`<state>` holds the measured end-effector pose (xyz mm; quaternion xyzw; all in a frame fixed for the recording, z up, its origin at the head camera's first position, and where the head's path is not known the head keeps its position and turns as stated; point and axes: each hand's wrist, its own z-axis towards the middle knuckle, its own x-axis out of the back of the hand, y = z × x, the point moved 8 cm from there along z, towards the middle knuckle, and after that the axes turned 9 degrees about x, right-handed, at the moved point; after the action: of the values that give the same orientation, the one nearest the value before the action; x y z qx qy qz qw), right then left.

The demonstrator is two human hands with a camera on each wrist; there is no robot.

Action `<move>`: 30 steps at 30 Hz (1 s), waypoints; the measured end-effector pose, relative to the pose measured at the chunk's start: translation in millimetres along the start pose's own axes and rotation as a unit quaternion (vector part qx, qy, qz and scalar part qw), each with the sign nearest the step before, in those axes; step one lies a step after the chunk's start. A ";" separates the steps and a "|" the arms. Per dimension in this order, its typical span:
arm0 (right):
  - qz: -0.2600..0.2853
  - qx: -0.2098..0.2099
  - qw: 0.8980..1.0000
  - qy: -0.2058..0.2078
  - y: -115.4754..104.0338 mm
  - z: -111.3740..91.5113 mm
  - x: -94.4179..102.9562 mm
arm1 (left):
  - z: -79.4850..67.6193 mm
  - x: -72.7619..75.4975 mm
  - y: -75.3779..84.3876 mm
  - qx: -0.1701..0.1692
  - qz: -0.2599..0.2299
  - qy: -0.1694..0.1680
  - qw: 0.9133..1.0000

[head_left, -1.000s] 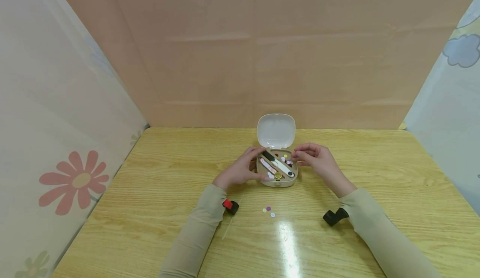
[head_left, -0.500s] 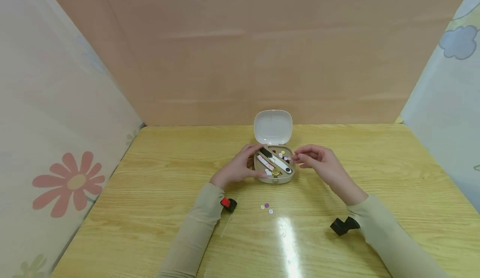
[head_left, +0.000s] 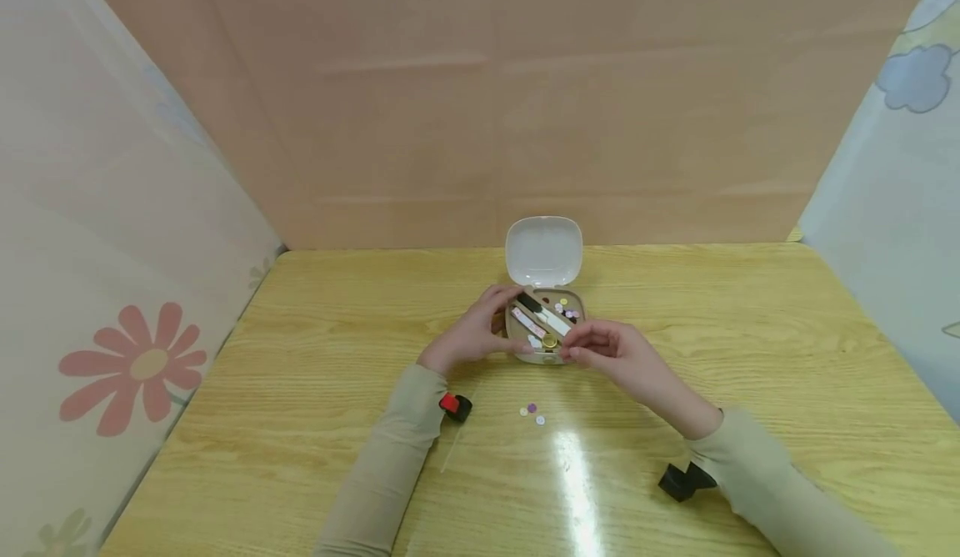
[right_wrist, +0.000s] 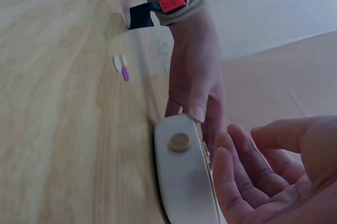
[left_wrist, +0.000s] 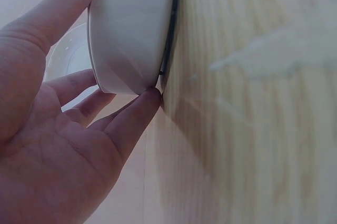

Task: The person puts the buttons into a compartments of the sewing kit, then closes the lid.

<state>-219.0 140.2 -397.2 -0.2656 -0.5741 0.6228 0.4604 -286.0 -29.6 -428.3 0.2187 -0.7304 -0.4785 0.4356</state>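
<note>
An open sewing box [head_left: 545,358] sits on the table with its white lid [head_left: 543,251] tipped back. Inside lie a black-and-white tool [head_left: 553,321], a pink-patterned strip [head_left: 528,322], a round gold item [head_left: 550,341] and several small buttons [head_left: 564,307]. My left hand [head_left: 470,333] grips the box's left side, thumb at the front and fingers toward the back; the left wrist view shows fingertips against the box wall [left_wrist: 131,29]. Over the front right corner hovers my right hand [head_left: 618,359], fingers loosely bent, with nothing visible between them in the right wrist view.
A few loose buttons [head_left: 532,408], white, yellowish and purple, lie on the wooden table [head_left: 360,323] in front of the box. A thin clear strip [head_left: 455,449] is near the left wrist. Patterned cloth [head_left: 135,207] and a tan backdrop [head_left: 405,123] border the table.
My right hand has moved from the box's right side, by the button compartment, toward me and leftward to the front right corner. The left hand keeps its hold. The head view has shifted slightly.
</note>
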 end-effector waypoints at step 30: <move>-0.044 0.006 0.993 -0.113 16.0 -6.7 -50.5 | -20.4 3.0 33.6 -0.011 -0.021 -0.012 1.000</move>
<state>-195.5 100.3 -424.0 -0.1654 -0.6302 0.6314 0.4204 -267.1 -27.2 -393.9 0.2230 -0.7254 -0.4982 0.4193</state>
